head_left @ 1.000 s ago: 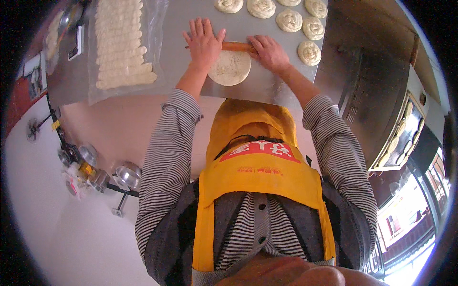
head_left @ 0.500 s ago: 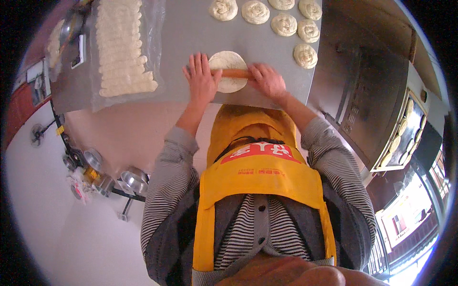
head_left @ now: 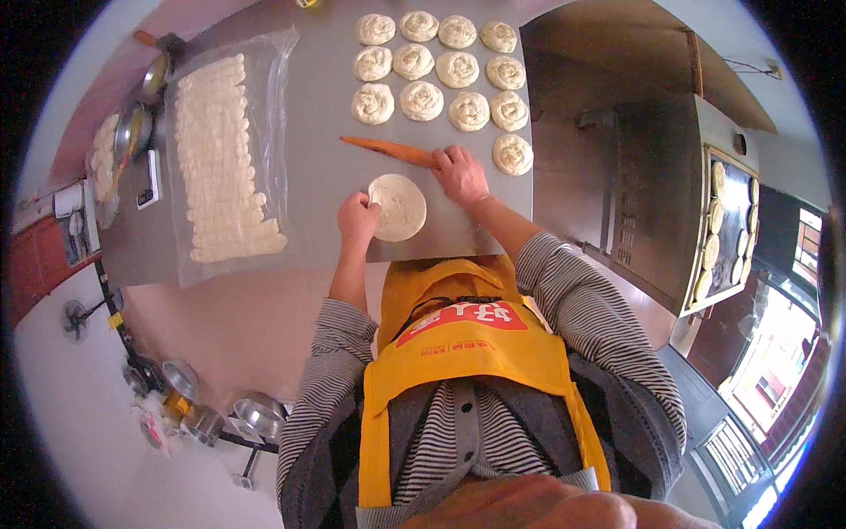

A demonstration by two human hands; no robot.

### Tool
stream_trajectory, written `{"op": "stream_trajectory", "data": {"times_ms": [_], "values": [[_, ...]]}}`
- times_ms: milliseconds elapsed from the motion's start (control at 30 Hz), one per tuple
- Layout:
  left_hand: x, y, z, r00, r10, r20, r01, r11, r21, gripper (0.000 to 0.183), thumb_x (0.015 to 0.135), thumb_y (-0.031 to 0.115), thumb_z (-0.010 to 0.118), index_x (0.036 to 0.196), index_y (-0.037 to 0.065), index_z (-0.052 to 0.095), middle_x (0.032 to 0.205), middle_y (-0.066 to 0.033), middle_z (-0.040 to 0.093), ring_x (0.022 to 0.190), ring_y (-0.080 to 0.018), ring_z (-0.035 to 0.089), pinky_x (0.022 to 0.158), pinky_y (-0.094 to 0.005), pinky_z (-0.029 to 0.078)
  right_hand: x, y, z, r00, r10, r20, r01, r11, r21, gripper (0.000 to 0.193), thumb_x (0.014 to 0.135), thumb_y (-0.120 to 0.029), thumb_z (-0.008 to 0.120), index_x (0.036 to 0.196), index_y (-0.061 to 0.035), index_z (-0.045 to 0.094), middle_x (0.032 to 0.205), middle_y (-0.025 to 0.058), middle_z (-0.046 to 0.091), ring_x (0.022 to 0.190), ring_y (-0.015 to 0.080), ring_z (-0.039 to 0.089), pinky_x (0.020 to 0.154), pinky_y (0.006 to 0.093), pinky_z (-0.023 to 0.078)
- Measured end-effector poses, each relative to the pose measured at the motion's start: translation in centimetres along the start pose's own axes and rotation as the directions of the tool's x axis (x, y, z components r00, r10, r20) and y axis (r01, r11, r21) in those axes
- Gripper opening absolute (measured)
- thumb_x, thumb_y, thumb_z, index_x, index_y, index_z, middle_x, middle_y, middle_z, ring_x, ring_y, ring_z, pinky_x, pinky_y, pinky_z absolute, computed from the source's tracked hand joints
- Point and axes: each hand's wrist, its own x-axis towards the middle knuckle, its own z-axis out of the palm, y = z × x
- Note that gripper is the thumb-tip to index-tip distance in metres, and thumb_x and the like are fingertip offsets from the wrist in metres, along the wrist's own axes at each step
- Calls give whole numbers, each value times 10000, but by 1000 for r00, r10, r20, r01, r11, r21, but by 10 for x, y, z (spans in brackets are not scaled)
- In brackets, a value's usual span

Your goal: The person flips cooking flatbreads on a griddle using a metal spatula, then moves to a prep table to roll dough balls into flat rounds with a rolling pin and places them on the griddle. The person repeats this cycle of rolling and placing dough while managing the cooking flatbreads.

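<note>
A round, flat piece of dough (head_left: pixel 401 210) lies on the grey worktop near its front edge. My left hand (head_left: pixel 357 217) is closed on the left rim of this dough, thumb on top. Beyond it, my right hand (head_left: pixel 461 174) grips the right end of a tapered wooden rolling pin (head_left: pixel 388 149), which slants leftward above the dough without touching it. Coiled dough rounds (head_left: pixel 422 100) stand in rows at the back right of the worktop, the closest one (head_left: pixel 512 154) just right of my right hand.
On the left, many dough strips (head_left: pixel 214 159) lie side by side on clear plastic sheeting (head_left: pixel 273 115). A small white-edged device (head_left: pixel 150 181) and metal bowls (head_left: pixel 134 134) sit at the left edge. Right of the worktop is a large metal oven-like unit (head_left: pixel 617 176) with a tray of dough pieces (head_left: pixel 730 220).
The rolling pin has come off the dough and now sits beyond it in my right hand alone. My left hand has moved from the pin to the dough's rim. The view has shifted.
</note>
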Motion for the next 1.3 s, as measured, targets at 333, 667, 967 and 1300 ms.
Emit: {"op": "stream_trajectory", "data": {"times_ms": [333, 667, 967, 1300], "values": [[-17, 8, -25, 941, 95, 324, -21, 975, -223, 391, 809, 227, 738, 1110, -13, 671, 906, -135, 709, 761, -201, 662, 682, -357, 521, -5, -7, 0, 998, -34, -55, 33, 999, -16, 232, 866, -128, 588, 1092, -84, 617, 1092, 112, 600, 1055, 321, 591, 864, 440, 509], [-48, 50, -74, 735, 399, 548, -16, 818, -575, 209, 884, 88, 675, 1065, -13, 653, 920, 1, 649, 805, -74, 569, 724, -256, 484, -2, -60, -59, 989, 85, 122, -135, 858, 496, 412, 978, -381, 569, 1221, -55, 635, 1264, 193, 605, 1192, 372, 571, 1015, 459, 462], [-44, 164, -77, 306, 563, 768, -149, 825, -545, 186, 917, 102, 689, 1060, -15, 668, 923, 21, 650, 828, -61, 561, 754, -246, 481, -91, -10, -138, 865, -45, 500, -447, 387, 807, 488, 1027, -459, 533, 1185, -16, 665, 1022, 25, 682, 969, 141, 574, 887, 333, 491], [-112, 329, 27, 160, 518, 840, -290, 838, -461, 276, 930, 123, 699, 1163, -23, 669, 996, 1, 691, 886, -65, 605, 783, -241, 500, -219, 83, -263, 899, 277, 338, -426, 381, 821, 252, 944, -169, 681, 1145, -18, 690, 968, 60, 712, 873, 138, 621, 796, 311, 526]]}}
